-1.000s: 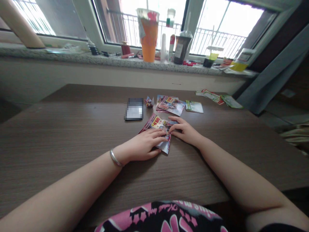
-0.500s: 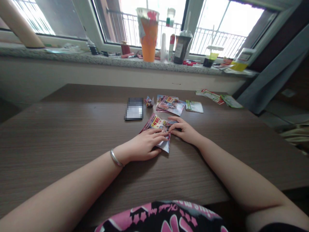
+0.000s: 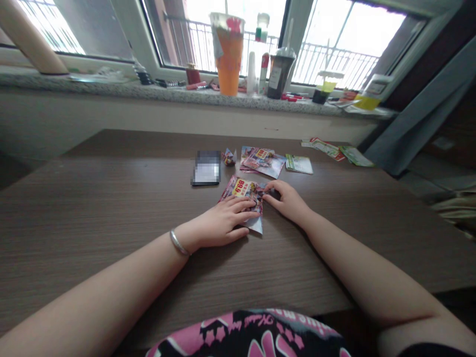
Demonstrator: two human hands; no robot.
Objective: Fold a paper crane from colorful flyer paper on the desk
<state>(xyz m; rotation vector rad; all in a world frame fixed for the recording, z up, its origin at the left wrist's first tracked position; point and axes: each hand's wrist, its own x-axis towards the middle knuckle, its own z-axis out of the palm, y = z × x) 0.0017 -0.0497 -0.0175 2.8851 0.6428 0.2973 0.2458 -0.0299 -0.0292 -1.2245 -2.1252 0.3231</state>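
A colourful printed paper sheet with large red "9.9"-like figures on yellow lies on the table before me, partly hidden by my fingers. My left hand rests flat across its lower left part, fingers stretched out and somewhat spread. At the sheet's right edge, my right hand has its thumb and bent forefinger closed on the paper. A pale corner of the sheet pokes out below my left fingers. Just beyond it stands a small folded paper piece, beside a stack of similar printed sheets.
A pixelated dark-edged device lies left of the folded piece. Right of the stack are a green-and-white pad and several leaflets. Along the windowsill stand an orange drink cup, a dark lidded cup and bottles.
The sheet now lies flatter, showing more print at its right side. My right fingers have drawn together at its edge. My left hand stays nearly in place, fingers slightly more spread.
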